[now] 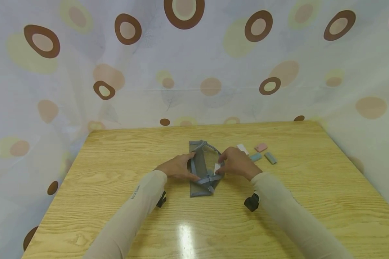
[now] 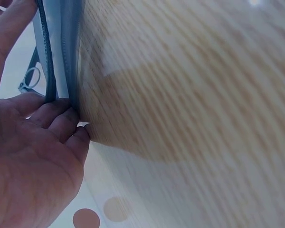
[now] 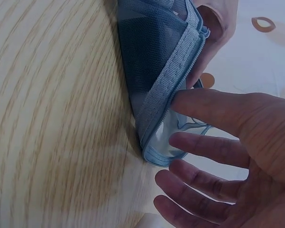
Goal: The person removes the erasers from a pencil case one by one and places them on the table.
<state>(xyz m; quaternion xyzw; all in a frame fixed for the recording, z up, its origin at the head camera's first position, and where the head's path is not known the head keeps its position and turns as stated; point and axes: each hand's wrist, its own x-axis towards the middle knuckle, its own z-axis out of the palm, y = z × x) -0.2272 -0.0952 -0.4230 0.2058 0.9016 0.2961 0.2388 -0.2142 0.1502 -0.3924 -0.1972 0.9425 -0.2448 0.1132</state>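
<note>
A grey-blue mesh zipper pouch (image 1: 199,167) lies on the wooden table with its zipped mouth spread wide. At its left side my left hand (image 1: 179,167) grips the edge, with fingers (image 2: 52,114) bent against the fabric beside the zipper. My right hand (image 1: 238,162) is at the right rim. Its thumb touches the zipper edge, while the other fingers (image 3: 204,147) stretch loosely past the mouth. A small white block (image 1: 217,168) shows in the opening, close to the right fingertips. A zipper pull (image 2: 31,80) hangs from the pouch.
Beyond my right hand lie a white block (image 1: 242,149), a pink block (image 1: 260,147), a teal block (image 1: 255,157) and a grey block (image 1: 270,158). A patterned white sheet (image 1: 188,104) hangs behind the wooden table (image 1: 123,147) and at both sides.
</note>
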